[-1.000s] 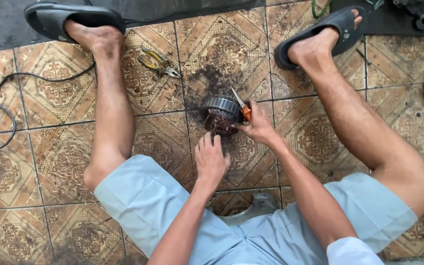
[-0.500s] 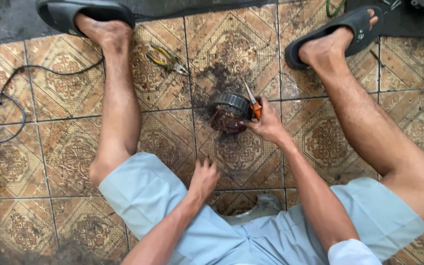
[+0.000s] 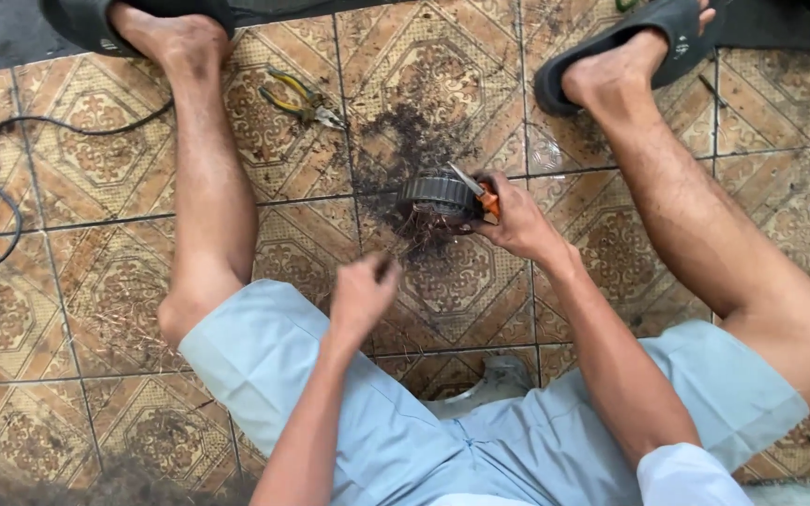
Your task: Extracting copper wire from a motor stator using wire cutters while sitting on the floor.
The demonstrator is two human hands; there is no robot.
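Seen from the head camera, the person is sitting on a patterned tiled floor point(image 3: 67, 309) with legs spread, and both hands are working between the knees. The right hand point(image 3: 517, 220) is gripping an orange-handled tool point(image 3: 478, 190), its metal tip lying against the top of a round, dark, ribbed metal part point(image 3: 435, 195) that is resting on the floor near the middle, beside a dark smear of grime and loose wire strands. The fingers of this hand are closed around the tool handle and are touching the side of the round part.

The left hand point(image 3: 360, 295) is hanging free above the tiles, loosely curled with the fingers pinched narrow; I cannot tell whether it is holding anything. A second ago this hand was sitting close beneath the round part; it has been pulling back toward the body and is now well apart from it. The right hand and the tool are staying on the round part as before.

A pair of yellow-handled pliers point(image 3: 300, 98) is lying on the floor toward the far edge, near the left foot. A black cable point(image 3: 11, 141) is curling along the left edge.
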